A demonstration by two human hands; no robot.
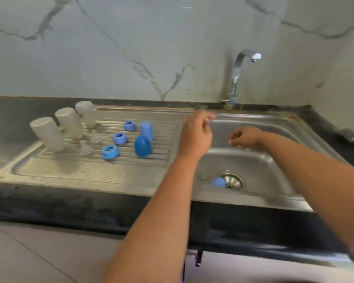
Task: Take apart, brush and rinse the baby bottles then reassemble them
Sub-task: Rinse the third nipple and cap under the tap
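Three cloudy bottle bodies [47, 133] [70, 122] [86, 113] stand upside down at the left of the ribbed drainboard [70, 172]. Beside them lie two clear nipples [85, 148] [96, 136], three blue screw rings [110, 152] [120, 138] [129, 125] and two blue caps [146, 129] [142, 146]. A third blue cap [219, 182] lies in the sink basin [274, 160] next to the drain. My left hand [196, 133] hovers over the basin's left edge, fingers loosely curled, nothing visible in it. My right hand [243, 137] hangs over the basin, fingers drooping, holding nothing.
The steel tap [236, 78] rises at the back of the basin, spout turned right, with no water running. A dark counter edge [90, 207] runs along the front. A dark object [349, 135] lies on the counter at the far right.
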